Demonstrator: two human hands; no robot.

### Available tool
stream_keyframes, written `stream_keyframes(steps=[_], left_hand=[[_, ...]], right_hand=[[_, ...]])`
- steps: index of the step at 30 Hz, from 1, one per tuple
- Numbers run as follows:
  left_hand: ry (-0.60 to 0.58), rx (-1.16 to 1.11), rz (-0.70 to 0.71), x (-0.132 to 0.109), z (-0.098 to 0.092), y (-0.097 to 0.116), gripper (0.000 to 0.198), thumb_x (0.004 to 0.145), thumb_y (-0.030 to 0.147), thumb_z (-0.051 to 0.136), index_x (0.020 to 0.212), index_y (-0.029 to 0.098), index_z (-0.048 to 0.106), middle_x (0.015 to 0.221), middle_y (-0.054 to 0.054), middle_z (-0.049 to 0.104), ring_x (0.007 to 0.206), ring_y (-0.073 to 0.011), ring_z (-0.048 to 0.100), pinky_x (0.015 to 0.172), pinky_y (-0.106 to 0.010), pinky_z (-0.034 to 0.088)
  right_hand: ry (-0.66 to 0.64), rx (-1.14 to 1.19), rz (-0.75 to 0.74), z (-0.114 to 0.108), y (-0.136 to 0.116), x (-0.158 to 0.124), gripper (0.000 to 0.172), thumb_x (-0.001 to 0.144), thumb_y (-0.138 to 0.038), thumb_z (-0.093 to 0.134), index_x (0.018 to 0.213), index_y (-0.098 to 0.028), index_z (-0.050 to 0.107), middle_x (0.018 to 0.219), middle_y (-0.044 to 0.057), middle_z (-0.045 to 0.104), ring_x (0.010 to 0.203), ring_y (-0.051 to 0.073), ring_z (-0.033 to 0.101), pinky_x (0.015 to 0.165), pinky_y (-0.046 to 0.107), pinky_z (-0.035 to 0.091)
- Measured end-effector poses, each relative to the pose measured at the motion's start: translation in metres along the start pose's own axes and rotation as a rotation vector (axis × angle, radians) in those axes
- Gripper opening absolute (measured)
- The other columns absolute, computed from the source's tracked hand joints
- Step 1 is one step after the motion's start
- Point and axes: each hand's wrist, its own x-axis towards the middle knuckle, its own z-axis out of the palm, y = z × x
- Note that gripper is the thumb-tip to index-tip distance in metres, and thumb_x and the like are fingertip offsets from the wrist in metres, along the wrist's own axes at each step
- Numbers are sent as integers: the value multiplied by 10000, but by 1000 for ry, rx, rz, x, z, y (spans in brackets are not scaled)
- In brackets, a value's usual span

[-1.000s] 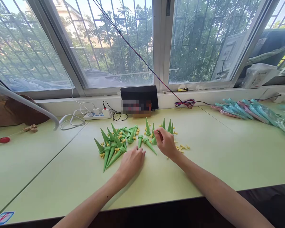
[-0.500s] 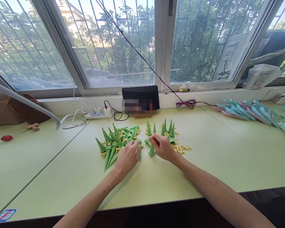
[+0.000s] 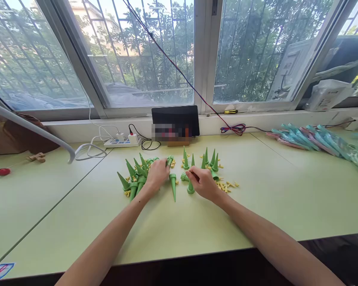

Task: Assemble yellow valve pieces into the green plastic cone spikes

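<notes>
My left hand [image 3: 158,174] reaches over a pile of green plastic cone spikes [image 3: 131,170], its fingertips down among them and mostly hidden. Close to its fingers is the collar of a green spike [image 3: 170,160]. One loose spike [image 3: 173,186] lies just right of that hand, tip toward me. My right hand [image 3: 203,182] is closed in a pinch; what it holds, if anything, is too small to make out. Directly below its fingers a green spike [image 3: 190,188] stands upright, and another [image 3: 184,176] lies beside it.
Upright green spikes [image 3: 212,159] stand behind my right hand, near small yellow fittings [image 3: 226,186]. A dark screen [image 3: 175,119] leans by the window, with a power strip [image 3: 122,141] to its left. Bagged blue and pink items [image 3: 313,139] lie far right. A red round object [image 3: 2,171] is at left.
My left hand has moved away and left from the loose spike, over the pile, leaving that spike on the table. My right hand has stayed nearly still, pinched.
</notes>
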Motion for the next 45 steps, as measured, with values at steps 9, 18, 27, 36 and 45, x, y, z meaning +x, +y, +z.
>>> stream_keyframes(steps=[9, 18, 27, 36, 45], left_hand=[[172, -236, -23, 43, 0, 11, 253, 891, 328, 498, 702, 188, 589, 776, -88, 674, 803, -219, 609, 780, -319, 418], [105, -343, -67, 60, 36, 30, 340, 944, 399, 465, 679, 203, 548, 663, -76, 659, 743, -224, 639, 765, -319, 429], [-39, -480, -62, 52, 39, 37, 568, 991, 600, 283, 684, 206, 553, 618, -67, 615, 732, -240, 640, 682, -307, 426], [-204, -660, 7, 51, 45, 43, 746, 943, 748, 168, 871, 161, 624, 604, -33, 607, 538, -178, 619, 569, -290, 477], [159, -203, -146, 47, 27, 23, 381, 961, 366, 444, 1194, 128, 628, 1303, -226, 545, 1301, -378, 470, 1072, -491, 365]], right_hand=[[-4, -9, -1, 2, 0, -1, 344, 1013, -338, 458, 695, -215, 415, 562, -60, 377, 497, 99, 298, 505, 243, 273], [-24, -2, 10, 1, -3, -1, 335, 1007, -329, 453, 695, -215, 412, 556, -58, 406, 487, 94, 314, 500, 237, 288], [-27, 11, 4, 0, -5, 0, 340, 1013, -338, 444, 696, -218, 412, 557, -54, 427, 482, 95, 331, 493, 236, 292], [-19, 10, 1, 1, -4, -2, 334, 1018, -348, 443, 710, -222, 422, 560, -52, 441, 478, 99, 363, 484, 234, 298], [-44, 30, 30, 1, -4, -2, 292, 1003, -326, 474, 733, -220, 444, 558, -66, 392, 492, 99, 316, 503, 228, 288]])
